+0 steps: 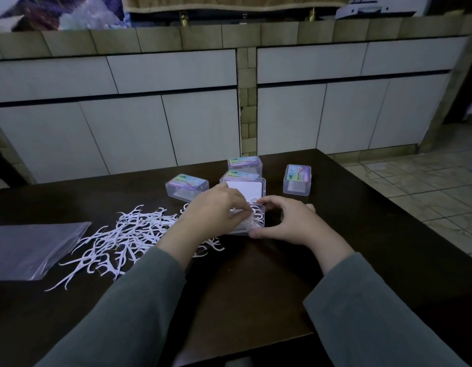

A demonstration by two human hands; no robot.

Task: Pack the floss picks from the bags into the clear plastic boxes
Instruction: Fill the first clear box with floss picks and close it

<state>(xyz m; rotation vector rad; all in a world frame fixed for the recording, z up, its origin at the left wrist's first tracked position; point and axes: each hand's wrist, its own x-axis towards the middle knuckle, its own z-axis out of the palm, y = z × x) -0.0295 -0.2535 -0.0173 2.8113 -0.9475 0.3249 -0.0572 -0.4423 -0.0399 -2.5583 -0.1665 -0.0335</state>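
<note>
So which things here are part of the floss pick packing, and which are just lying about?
In the job:
open clear box, steadied by right hand
left hand at the box
loose floss picks
plastic bag
four closed boxes

Lying about:
crumpled plastic on the counter

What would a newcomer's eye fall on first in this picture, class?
First, the heap of white floss picks spilled on the dark table, left of centre beside an empty plastic bag. Next, the left hand and right hand meeting at an open clear box, with four closed boxes behind it.
</note>
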